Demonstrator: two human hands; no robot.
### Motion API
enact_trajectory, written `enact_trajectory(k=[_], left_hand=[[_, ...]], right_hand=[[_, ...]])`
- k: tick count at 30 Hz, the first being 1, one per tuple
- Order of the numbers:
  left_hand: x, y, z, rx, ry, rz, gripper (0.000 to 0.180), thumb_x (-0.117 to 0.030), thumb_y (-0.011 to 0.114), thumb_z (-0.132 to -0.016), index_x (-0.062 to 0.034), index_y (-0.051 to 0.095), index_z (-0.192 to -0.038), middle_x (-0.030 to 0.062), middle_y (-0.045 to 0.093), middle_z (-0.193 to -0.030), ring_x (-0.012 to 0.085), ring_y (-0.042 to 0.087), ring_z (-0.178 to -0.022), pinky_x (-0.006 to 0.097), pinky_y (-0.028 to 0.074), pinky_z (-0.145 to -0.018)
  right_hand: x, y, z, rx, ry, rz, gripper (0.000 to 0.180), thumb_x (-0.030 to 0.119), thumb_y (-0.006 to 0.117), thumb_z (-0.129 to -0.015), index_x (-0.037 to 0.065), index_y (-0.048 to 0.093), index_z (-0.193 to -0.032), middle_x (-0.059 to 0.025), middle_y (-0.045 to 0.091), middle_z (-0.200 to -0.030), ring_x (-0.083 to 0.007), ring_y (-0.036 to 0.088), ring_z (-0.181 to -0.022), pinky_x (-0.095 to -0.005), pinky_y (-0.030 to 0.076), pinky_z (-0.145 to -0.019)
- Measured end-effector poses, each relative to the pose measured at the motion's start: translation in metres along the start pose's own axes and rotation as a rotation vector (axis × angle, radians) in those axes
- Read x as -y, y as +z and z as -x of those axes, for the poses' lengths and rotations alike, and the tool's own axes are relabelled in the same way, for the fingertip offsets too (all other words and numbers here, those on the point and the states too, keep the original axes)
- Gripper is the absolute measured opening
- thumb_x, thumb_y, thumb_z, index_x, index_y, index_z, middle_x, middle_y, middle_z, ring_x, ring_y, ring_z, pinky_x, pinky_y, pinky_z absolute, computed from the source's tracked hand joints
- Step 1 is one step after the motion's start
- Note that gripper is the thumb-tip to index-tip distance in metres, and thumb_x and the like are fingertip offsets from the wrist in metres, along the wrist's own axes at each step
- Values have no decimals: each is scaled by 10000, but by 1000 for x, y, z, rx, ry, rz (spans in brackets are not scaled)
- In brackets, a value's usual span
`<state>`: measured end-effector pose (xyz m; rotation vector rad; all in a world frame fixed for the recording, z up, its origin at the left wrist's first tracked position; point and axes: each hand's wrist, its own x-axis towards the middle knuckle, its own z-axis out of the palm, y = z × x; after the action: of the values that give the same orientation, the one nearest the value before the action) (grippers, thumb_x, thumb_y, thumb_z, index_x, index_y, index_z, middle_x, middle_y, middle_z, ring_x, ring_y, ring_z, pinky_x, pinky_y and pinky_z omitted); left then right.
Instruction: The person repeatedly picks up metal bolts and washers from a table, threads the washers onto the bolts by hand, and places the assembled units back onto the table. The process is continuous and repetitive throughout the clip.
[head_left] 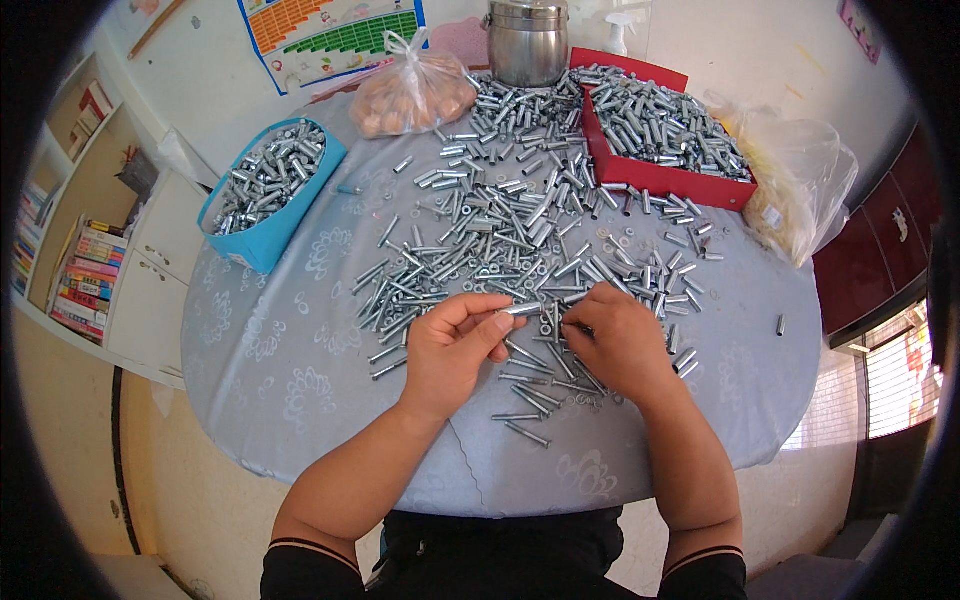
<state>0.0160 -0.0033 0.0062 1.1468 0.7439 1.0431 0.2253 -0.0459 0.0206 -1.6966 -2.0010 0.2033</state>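
Between thumb and fingers, my left hand [447, 350] pinches a shiny metal anchor sleeve [524, 309], held level above the table's near middle. My right hand [625, 342] is just right of it, fingers curled down at the pile; their tips are partly hidden, and I cannot make out what they grip. Beneath and beyond both hands spreads a heap of silver sleeves, bolts, nuts and washers [480, 250]. Several long bolts [527, 433] lie loose on the cloth between my forearms.
A blue bin [282, 238] of finished-looking metal anchors stands left, a red box [665, 182] of sleeves at the back right. Behind are a bag of brown eggs [412, 100], a steel pot [527, 45] and a clear plastic bag [795, 190]. A grey cloth [260, 370] covers the round table.
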Motion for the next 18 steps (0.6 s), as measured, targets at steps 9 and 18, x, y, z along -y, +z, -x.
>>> enact_trajectory(k=[9, 18], left_hand=[[-1, 1, 0, -3, -11, 4, 199, -38, 632, -895, 20, 635, -1085, 125, 713, -951, 98, 605, -657, 215, 501, -611], [-1, 0, 2, 21, -7, -11, 199, -19, 623, -895, 28, 634, -1088, 127, 712, -952, 100, 615, -674, 220, 509, -624]], right_hand=[[9, -1, 0, -115, 306, -972, 123, -3, 675, -851, -26, 649, -969, -45, 673, -923, -87, 610, -801, -237, 502, -722], [16, 7, -1, -133, 319, -1137, 159, -6, 691, -840, -23, 658, -995, -55, 680, -943, -101, 633, -843, -241, 514, -758]])
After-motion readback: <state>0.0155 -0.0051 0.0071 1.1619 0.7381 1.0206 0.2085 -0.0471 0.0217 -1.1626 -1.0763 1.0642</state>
